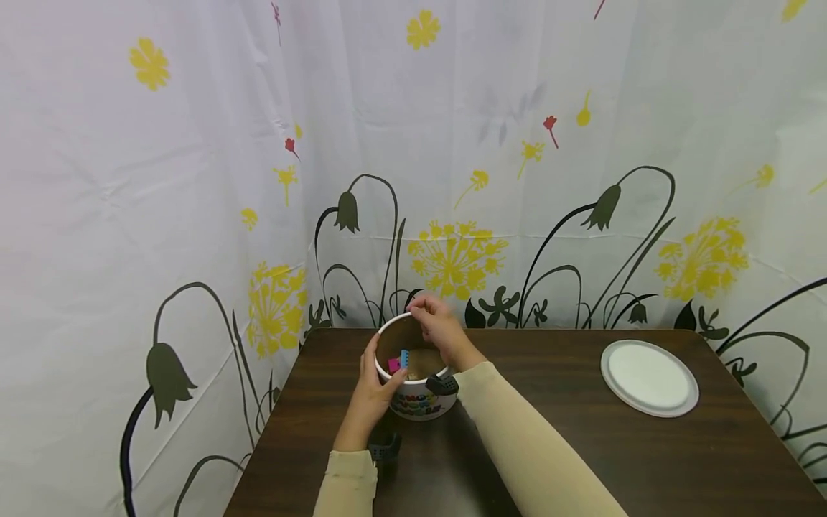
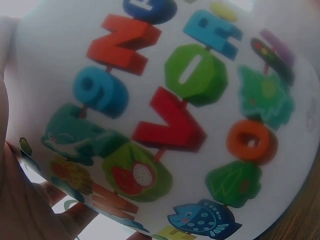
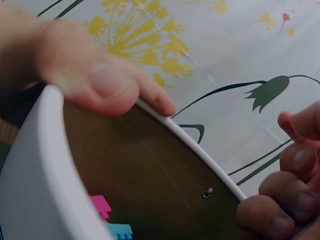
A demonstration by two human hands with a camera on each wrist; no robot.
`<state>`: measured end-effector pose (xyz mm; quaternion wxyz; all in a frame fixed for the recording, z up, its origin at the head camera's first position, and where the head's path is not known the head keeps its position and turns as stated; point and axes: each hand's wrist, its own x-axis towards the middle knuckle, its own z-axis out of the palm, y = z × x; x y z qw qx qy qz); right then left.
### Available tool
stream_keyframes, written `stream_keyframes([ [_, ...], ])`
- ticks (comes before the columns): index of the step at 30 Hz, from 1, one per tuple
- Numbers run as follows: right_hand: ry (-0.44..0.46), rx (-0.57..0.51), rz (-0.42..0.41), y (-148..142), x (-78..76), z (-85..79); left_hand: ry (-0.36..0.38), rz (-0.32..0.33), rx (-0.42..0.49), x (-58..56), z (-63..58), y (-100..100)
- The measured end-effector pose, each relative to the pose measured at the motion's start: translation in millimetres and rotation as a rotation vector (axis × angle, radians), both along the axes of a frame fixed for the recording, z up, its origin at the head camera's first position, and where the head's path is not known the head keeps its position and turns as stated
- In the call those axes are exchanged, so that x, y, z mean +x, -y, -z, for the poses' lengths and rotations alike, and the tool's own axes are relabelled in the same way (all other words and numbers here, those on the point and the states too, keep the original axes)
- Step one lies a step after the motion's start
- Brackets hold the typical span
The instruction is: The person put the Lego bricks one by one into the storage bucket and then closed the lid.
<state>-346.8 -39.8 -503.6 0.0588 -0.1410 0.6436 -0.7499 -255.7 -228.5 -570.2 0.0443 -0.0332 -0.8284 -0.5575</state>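
Note:
A round white tub [image 1: 420, 406] printed with colourful letters and pictures stands on the dark table, its brown inside showing. My left hand [image 1: 372, 384] grips its left side, thumb over the near rim and fingers outside. In the tub lie a pink toy brick [image 1: 394, 365] and a blue toy brick [image 1: 404, 357]. Over the far rim is my right hand [image 1: 442, 330], thumb and forefinger close together. In the right wrist view its other fingers [image 3: 290, 192] are curled; anything small between the fingertips is hidden. The left wrist view shows the printed wall [image 2: 195, 75] close up.
A round white lid-like disc [image 1: 649, 377] lies on the right part of the dark wooden table [image 1: 549, 431]. Behind the table hangs a white curtain [image 1: 388, 129] with flower prints. A small dark and shiny speck [image 3: 207, 192] shows inside the tub.

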Motion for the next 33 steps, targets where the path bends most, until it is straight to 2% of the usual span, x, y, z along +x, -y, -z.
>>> stream_keyframes([
  [3, -0.115, 0.088, 0.008, 0.8, 3.9, 0.2, -0.012, 0.003, -0.001, 0.5, 0.7, 0.5],
  [7, -0.283, 0.186, 0.061, 3.0, 10.2, 3.0, -0.019, -0.007, -0.014, 2.1, 1.6, 3.3],
  [10, -0.352, 0.218, 0.100, 3.7, 15.3, 4.1, -0.024, -0.017, -0.023, 3.0, 0.8, 4.7],
  [17, -0.478, 0.209, 0.153, -3.8, 27.6, 3.5, -0.017, 0.003, 0.000, -0.3, 1.2, 1.3],
  [20, -0.516, 0.225, 0.119, -8.4, 32.5, 5.3, -0.023, 0.001, 0.008, -0.8, 1.9, 0.2],
  [26, -0.683, 0.451, 0.000, -10.8, 44.0, 11.1, -0.027, -0.017, -0.003, 0.1, 2.9, 2.6],
  [29, -0.712, 0.496, -0.015, -14.1, 54.2, 12.8, -0.021, -0.004, -0.001, 1.3, 2.9, 2.4],
  [33, -0.712, 0.521, 0.008, -27.4, 69.6, 13.2, -0.015, -0.003, 0.014, 1.0, 1.5, 0.2],
])
